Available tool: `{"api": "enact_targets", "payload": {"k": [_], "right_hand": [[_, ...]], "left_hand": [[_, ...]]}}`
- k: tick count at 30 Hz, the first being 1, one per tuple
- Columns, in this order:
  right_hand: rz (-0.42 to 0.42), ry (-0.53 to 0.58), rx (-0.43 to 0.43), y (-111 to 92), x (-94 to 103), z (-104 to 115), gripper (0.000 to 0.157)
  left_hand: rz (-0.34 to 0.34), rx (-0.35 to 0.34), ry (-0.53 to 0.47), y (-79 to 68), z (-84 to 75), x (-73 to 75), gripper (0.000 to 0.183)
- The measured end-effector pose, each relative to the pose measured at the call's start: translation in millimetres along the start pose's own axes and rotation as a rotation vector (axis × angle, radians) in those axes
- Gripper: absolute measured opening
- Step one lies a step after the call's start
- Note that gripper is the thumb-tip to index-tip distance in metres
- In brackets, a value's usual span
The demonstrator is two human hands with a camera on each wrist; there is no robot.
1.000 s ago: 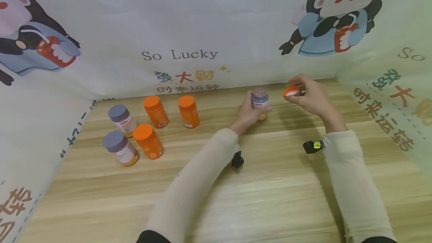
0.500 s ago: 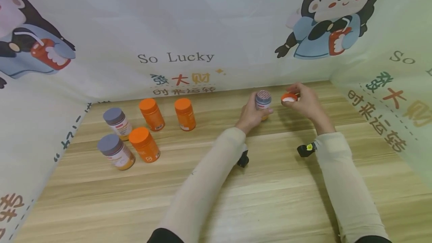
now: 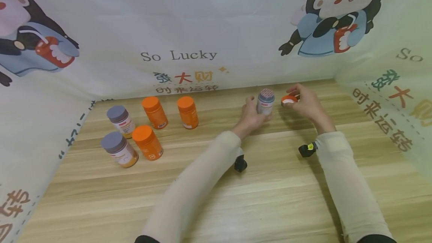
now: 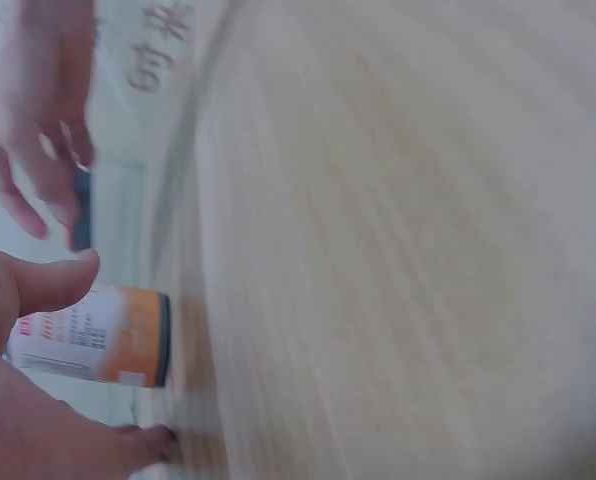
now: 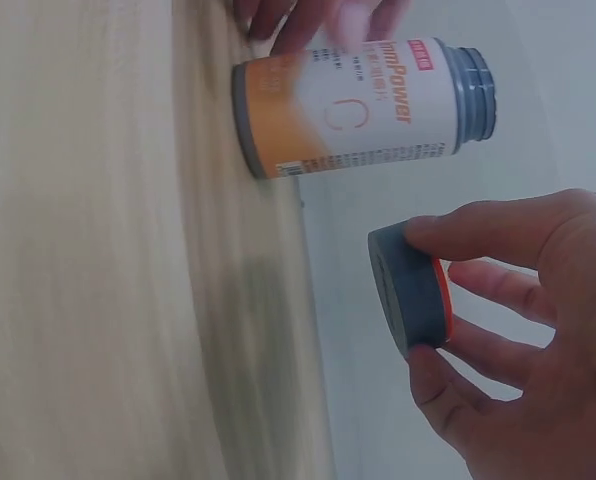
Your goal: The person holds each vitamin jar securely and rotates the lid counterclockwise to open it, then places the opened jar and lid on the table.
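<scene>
An uncapped supplement bottle with a grey threaded neck and a white-and-orange label stands upright near the back wall. Its mouth bears a patterned seal. My left hand is spread around its near left side, thumb and fingers apart; the left wrist view shows a gap between the fingers and the bottle. To the right of it, my right hand pinches a lid between thumb and fingers, its orange-rimmed, white-lined inside facing up. From the right wrist view the lid has a grey outside.
At the left stand two grey-lidded bottles and three orange bottles, all capped. A printed cloth rises behind the wooden table and along both sides. Each wrist carries a small black camera.
My left hand has let go of the bottle and its fingers have spread. The bottle has shifted slightly right. My right hand has lowered a little with the lid, inside turned upward.
</scene>
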State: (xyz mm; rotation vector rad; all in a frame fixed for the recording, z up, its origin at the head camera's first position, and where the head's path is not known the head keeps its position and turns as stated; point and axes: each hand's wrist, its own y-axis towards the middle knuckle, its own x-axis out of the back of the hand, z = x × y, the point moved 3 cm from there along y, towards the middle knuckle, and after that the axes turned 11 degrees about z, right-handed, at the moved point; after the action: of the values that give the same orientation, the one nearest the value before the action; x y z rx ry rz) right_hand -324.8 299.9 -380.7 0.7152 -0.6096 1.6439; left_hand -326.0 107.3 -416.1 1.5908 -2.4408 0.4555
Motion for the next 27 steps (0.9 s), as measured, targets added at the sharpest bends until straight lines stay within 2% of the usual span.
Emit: {"api": "enact_targets", "payload": {"k": [6,12,17,21,27], "right_hand": [[0.060,-0.024,0.029,3,-4.8,-4,0.049],[0.145,-0.028,0.002,5,-16.3,-7,0.051],[0.183,-0.038,-0.009,5,-23.1,-8,0.050],[0.198,-0.030,-0.006,4,-27.0,-9,0.047],[0.216,-0.020,0.003,5,-26.9,-15,0.048]], "left_hand": [[0.024,0.060,-0.048,-21.8,2.5,6.5,0.086],[0.024,0.041,-0.141,-54.4,7.2,24.3,0.078],[-0.045,0.022,-0.147,-81.5,10.4,46.7,0.068],[-0.092,0.013,-0.126,-100.6,19.8,64.1,0.060],[-0.191,-0.031,-0.129,-114.7,38.7,87.0,0.048]]}}
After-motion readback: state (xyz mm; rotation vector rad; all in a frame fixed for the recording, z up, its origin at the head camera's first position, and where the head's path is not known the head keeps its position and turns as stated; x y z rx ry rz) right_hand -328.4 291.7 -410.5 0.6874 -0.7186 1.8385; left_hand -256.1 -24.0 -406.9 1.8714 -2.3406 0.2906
